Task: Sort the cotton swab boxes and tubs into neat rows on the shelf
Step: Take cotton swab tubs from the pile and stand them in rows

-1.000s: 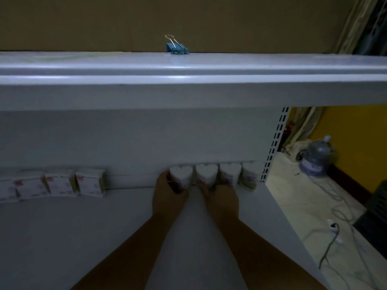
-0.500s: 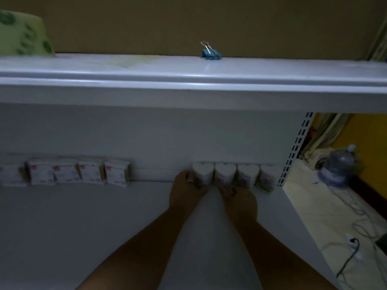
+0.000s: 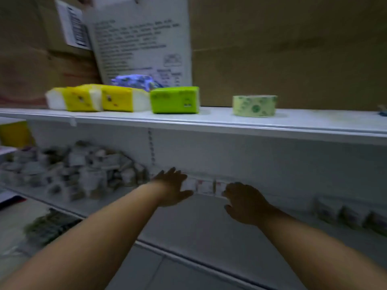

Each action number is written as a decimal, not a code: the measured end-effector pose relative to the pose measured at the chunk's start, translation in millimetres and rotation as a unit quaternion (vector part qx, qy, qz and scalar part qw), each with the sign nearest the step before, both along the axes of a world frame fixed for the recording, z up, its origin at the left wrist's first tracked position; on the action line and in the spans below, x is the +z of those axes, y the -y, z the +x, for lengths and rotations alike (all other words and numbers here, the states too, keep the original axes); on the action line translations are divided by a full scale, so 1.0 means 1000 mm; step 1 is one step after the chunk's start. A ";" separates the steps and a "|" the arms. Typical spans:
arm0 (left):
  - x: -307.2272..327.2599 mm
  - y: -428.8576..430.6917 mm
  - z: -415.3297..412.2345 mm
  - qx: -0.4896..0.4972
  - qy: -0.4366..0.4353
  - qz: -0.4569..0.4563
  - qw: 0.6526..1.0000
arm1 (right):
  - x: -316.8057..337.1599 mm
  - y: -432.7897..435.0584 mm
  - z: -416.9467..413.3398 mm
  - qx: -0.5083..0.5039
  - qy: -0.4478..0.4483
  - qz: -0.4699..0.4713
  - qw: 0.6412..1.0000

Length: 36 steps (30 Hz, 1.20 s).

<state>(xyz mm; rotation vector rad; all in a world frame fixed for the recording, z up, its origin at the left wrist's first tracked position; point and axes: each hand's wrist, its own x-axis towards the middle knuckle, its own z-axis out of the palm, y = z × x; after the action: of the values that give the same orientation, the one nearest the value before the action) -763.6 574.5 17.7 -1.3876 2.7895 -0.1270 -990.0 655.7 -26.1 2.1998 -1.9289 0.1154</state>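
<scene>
Head view: boxes [image 3: 204, 186] lie between left grip [image 3: 172, 188] and right grip [image 3: 244, 203].

Left of the left hand [image 3: 171, 187], the heap of boxes [image 3: 83, 172] is blurred; that hand hides one end of the box row [image 3: 204, 186]; far right of it, tubs [image 3: 351, 214] are blurred and cut by the edge; above it, the sheet [image 3: 140, 38] is illegible.

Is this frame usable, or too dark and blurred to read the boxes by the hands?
Head view: dim, lower shelf shadowed; motion blur smears the small boxes between left hand and right hand, print unreadable; the green pack above is clearer.
</scene>
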 end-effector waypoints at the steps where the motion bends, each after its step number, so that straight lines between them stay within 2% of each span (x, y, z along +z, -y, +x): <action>1: 0.007 0.003 0.039 0.021 0.027 -0.021 0.999 | 0.012 0.016 0.030 0.012 0.002 0.010 1.000; 5: 0.016 0.001 0.178 0.111 0.086 -0.039 0.989 | 0.046 0.064 0.140 0.068 0.036 0.042 0.996; 9: 0.010 -0.006 0.279 0.198 0.046 0.016 0.979 | 0.050 0.091 0.224 0.134 0.038 0.037 0.990; 14: -0.004 0.006 0.344 0.253 0.016 0.005 0.967 | 0.045 0.132 0.280 0.157 0.029 0.058 0.985; 23: 0.004 0.115 0.372 0.247 -0.003 -0.011 0.969 | 0.041 0.255 0.329 0.166 0.073 0.026 0.983; 27: -0.016 0.160 0.348 0.183 -0.078 0.000 0.980 | 0.024 0.299 0.328 0.124 0.065 0.038 0.989; 30: -0.043 0.185 0.334 0.129 -0.134 0.025 0.982 | 0.004 0.316 0.323 0.080 0.096 0.046 0.991; 33: -0.060 0.207 0.328 0.091 -0.088 0.074 0.989 | -0.023 0.320 0.322 0.020 0.069 0.043 0.996; 36: -0.068 0.224 0.331 0.034 -0.064 0.106 0.992 | -0.044 0.321 0.326 0.001 0.021 0.029 0.999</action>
<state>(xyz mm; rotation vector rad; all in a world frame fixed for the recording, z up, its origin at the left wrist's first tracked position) -433.0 350.5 -50.7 -1.4829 2.7506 0.2605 -664.0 335.1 -70.0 2.2536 -1.9759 0.1088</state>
